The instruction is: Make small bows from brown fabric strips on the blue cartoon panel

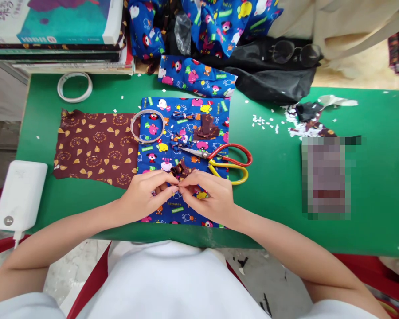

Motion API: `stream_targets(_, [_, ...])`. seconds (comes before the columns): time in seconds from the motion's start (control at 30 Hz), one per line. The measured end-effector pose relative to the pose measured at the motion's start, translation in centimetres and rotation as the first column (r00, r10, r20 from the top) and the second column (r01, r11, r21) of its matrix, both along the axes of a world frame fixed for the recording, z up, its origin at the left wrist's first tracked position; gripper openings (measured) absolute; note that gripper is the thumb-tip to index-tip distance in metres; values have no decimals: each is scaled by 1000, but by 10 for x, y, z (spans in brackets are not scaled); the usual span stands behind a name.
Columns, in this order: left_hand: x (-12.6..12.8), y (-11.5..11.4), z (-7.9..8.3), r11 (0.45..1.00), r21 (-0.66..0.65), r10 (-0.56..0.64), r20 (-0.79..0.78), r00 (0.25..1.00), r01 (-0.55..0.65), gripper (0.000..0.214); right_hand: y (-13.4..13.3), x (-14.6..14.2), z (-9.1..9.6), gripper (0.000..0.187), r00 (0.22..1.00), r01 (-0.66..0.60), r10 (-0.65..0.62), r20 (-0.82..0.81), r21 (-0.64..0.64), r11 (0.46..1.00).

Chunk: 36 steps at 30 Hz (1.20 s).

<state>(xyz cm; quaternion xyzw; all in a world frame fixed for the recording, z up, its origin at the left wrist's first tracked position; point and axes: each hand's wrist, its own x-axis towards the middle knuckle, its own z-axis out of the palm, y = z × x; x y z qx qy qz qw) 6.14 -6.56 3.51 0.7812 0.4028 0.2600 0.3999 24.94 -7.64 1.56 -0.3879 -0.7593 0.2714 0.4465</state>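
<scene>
A small folded piece of brown fabric (180, 171) sits pinched between both hands at the near middle of the bench, resting on a blue cartoon-print cloth (186, 133). The left hand (144, 192) grips it from the left side with fingertips curled in; the right hand (210, 195) grips it from the right, thumb and forefinger closed on the same scrap. Both hands meet at the piece, so neither is nearer; the bunched part of the fabric rises just beyond the fingertips, away from the person. Its long axis cannot be made out, since the fingers cover much of it.

Just beyond the hands lie scissors (219, 159) with 1 red and 1 yellow handle, blades pointing left, handles to the right. Farther back on the blue cloth are more brown fabric scraps (206, 128) and a roll of clear tape (148, 126) at the cloth's left edge. A larger brown patterned cloth (93, 148) lies flat to the left, touching the blue one. A second tape ring (75, 87) sits near the far left of the green bench (379, 186), beside a stack of books (60, 35). A white power bank (20, 195) rests at the left edge. On the far right side are paper bits (264, 122), eyeglasses (294, 52) on black cloth, and a blurred-out object.
</scene>
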Motion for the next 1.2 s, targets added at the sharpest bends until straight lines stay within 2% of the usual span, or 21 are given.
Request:
stream_targets(0.27, [0, 0, -1, 994, 111, 7, -24, 1000, -5, 11, 0, 0, -4, 8, 1000, -15, 15, 10, 7, 1000])
stream_targets(0.4, [1, 1, -1, 983, 183, -5, -40, 999, 12, 11, -1, 0, -5, 10, 998, -40, 38, 45, 50, 998])
stream_targets(0.57, [1, -2, -6, 961, 274, -31, -66, 997, 48, 12, 0, 1, -8, 10, 973, -103, 64, 222, 169, 980])
stream_targets(0.67, [0, -4, -11, 944, 323, -37, -87, 996, 63, 14, 0, 2, -9, 9, 936, -137, 36, 351, 268, 954])
stream_targets(0.87, [2, -1, -10, 954, 287, -66, -87, 994, 89, 13, 3, 4, -4, 14, 894, -138, -53, 444, 385, 913])
stream_targets(1.07, [9, 26, -1, 961, 275, -34, -28, 999, 40, 13, 29, 5, 9, 19, 868, -134, -111, 485, 444, 886])
stream_targets(1.13, [13, 40, -2, 975, 221, 8, -8, 1000, -6, 14, 42, 4, 8, 21, 867, -109, -126, 483, 430, 896])
stream_targets(1.2, [17, 55, -4, 989, 143, 42, 26, 999, -46, 14, 55, 3, 4, 19, 888, -59, -119, 445, 365, 929])
